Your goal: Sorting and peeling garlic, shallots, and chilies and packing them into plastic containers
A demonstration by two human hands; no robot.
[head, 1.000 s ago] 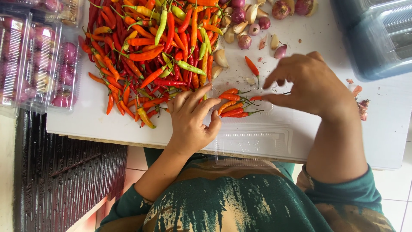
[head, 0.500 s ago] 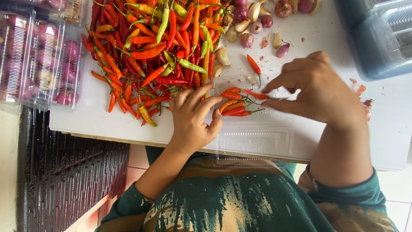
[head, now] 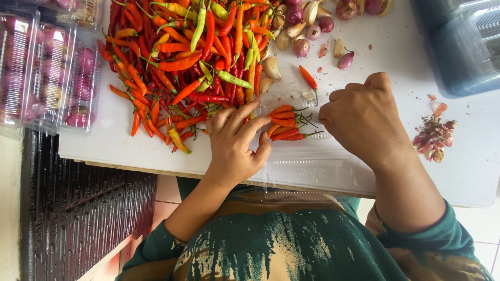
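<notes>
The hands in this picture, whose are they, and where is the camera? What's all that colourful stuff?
There is no machine here. A person wears a camera on the head, so you look straight down at their own two hands and green top. The left hand rests on a white table, beside a small bunch of chillies. The right hand is curled at the stems of that bunch; whether it grips one is hidden. Behind lies a big chilli pile, red, orange and green. Further back are garlic cloves and shallots. At the left sit clear boxes of pinkish produce, at the right some peel scraps.
</notes>
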